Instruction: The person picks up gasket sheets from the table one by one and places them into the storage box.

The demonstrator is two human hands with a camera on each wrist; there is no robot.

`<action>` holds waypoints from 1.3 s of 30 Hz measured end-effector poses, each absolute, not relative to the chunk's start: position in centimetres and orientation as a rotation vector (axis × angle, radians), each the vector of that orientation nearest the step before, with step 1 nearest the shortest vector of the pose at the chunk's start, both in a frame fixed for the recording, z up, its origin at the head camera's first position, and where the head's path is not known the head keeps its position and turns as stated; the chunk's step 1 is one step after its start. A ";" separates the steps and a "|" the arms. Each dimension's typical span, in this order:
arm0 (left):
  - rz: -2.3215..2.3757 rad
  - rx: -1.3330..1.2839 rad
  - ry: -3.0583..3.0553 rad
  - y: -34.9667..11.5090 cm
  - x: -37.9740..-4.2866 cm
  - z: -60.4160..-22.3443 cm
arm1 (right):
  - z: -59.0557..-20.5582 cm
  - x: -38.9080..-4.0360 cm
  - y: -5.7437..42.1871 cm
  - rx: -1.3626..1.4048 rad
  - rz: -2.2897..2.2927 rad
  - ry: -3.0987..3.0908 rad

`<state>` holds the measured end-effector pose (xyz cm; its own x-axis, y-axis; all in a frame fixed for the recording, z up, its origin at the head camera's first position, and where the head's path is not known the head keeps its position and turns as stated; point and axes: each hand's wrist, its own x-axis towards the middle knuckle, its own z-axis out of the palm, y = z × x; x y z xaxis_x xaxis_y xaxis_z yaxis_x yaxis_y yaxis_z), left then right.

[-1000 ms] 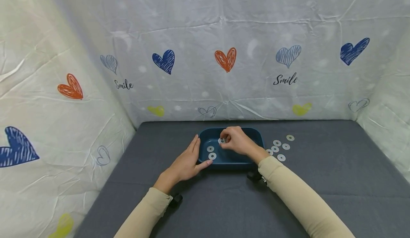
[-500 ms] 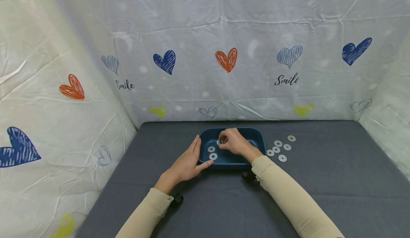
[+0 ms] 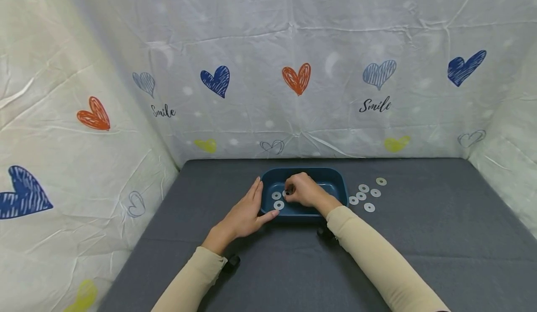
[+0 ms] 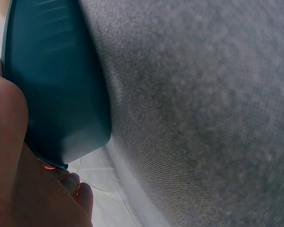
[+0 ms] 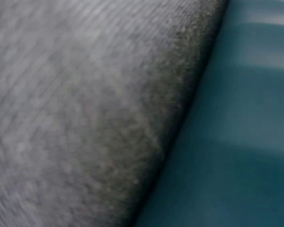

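Observation:
A dark teal rectangular tray stands on the cloth-covered table. Inside, near its left end, two flat metal washers lie one nearer than the other. My right hand reaches in over the tray's right end and pinches another washer between thumb and fingertips, just right of those two. My left hand rests against the tray's left corner, fingers straight along the left side and thumb at the front rim. In the left wrist view, the tray's outer wall shows beside the thumb. The right wrist view shows only tray wall and cloth.
Several loose washers lie scattered on the grey cloth just right of the tray. A white curtain printed with hearts hangs behind the table's far edge and along both sides.
My right hand has shifted a little left and toward me inside the tray, bringing its washer close to the two lying there. The left hand stays in place.

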<state>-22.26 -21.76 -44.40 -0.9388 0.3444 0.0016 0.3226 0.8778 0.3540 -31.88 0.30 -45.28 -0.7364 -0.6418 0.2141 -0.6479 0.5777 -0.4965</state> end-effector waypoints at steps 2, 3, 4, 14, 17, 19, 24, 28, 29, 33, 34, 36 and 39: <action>0.539 0.527 2.981 -21.7 -22.2 -44.5 | -45.4 -31.8 0.3 1.135 0.860 -2.788; 0.541 0.530 2.981 -21.7 -22.2 -44.5 | -45.5 -31.8 0.4 1.135 0.856 -2.792; 0.540 0.532 2.981 -21.7 -22.2 -44.6 | -45.5 -31.8 0.4 1.138 0.849 -2.794; 0.543 0.546 2.986 -21.5 -22.2 -44.5 | -45.3 -31.6 1.0 1.122 0.852 -2.828; 0.541 0.533 2.987 -21.4 -22.2 -44.4 | -44.7 -31.0 1.5 1.113 0.859 -2.838; 0.543 0.526 2.987 -21.5 -22.2 -44.4 | -44.2 -30.5 1.9 1.114 0.862 -2.841; 0.544 0.533 2.981 -21.6 -22.2 -44.4 | -43.2 -29.2 3.5 1.117 0.839 -2.852; 0.544 0.541 2.985 -21.7 -22.3 -44.0 | -42.5 -28.5 4.8 1.115 0.804 -2.852; 0.544 0.544 2.988 -21.7 -22.3 -43.9 | -42.3 -28.4 5.1 1.113 0.797 -2.850; 0.538 0.546 2.995 -21.7 -22.5 -43.8 | -41.5 -27.8 6.4 1.111 0.786 -2.845; 0.537 0.546 2.996 -21.8 -22.5 -43.8 | -41.3 -27.7 6.7 1.111 0.782 -2.845; 0.533 0.545 2.994 -21.7 -22.5 -44.0 | -41.1 -27.3 7.3 1.113 0.770 -2.842; 0.545 0.551 2.988 -21.6 -22.4 -44.1 | -41.0 -26.8 8.4 1.115 0.764 -2.843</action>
<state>-22.41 -21.62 -44.15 -0.9348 0.3551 0.0106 0.3360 0.8740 0.3511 -26.80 8.37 -40.95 -0.7488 -0.6416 0.1663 -0.6385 0.6311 -0.4405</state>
